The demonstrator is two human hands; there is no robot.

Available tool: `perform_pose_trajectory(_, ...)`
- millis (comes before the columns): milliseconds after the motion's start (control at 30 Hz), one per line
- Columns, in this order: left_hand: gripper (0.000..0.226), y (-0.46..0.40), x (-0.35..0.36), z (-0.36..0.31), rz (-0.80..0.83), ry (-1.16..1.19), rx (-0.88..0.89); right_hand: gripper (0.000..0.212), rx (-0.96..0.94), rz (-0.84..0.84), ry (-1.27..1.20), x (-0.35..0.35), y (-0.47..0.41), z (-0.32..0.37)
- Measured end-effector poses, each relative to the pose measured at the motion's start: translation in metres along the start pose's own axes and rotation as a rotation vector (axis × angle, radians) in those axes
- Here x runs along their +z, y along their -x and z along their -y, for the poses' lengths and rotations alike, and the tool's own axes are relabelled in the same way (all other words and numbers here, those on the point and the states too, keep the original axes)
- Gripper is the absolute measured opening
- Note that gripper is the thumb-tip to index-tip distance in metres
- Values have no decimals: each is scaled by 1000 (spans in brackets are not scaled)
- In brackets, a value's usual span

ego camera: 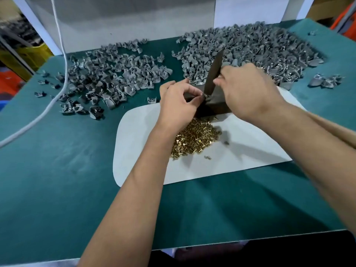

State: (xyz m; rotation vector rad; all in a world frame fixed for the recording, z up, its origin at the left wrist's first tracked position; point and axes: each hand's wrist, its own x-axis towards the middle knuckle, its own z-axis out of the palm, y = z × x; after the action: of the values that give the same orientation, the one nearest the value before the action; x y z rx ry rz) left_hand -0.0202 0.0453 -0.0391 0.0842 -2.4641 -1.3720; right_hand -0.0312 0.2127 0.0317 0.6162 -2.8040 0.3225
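Observation:
A dark metal press fixture (210, 106) stands on a white mat (142, 143), its lever (214, 72) slanting up and back. My right hand (248, 91) grips the lever low down. At the fixture's base my left hand (179, 105) pinches a small grey part (204, 96). A heap of small brass pins (194, 139) lies on the mat just in front of the fixture, partly under my left wrist.
Two big heaps of grey plastic parts lie on the green table (57, 180): a left heap (107, 78) and a larger right heap (244, 53). A few parts (325, 81) sit far right. A white cable (63, 70) crosses the left side. A white panel (119, 22) stands behind.

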Motion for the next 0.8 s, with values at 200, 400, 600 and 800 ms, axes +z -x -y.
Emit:
perform_pose_trajectory(200, 30, 2, 0, -1, -11, -18, -15, 25, 30, 44, -23, -6, -1, -17)
perform_pose_trajectory(400, 16, 3, -3, -4, 33, 97, -123, 22, 307, 77, -12, -6, 10, -59)
perform_pose_trajectory(600, 13, 5, -2, -7, 43, 159, -175, 30, 420, 215, 108, 8, 27, -57)
perform_pose_trajectory(800, 13, 7, -5, -11, 26, 126, -153, 26, 259, 92, 26, 0, 16, -36)
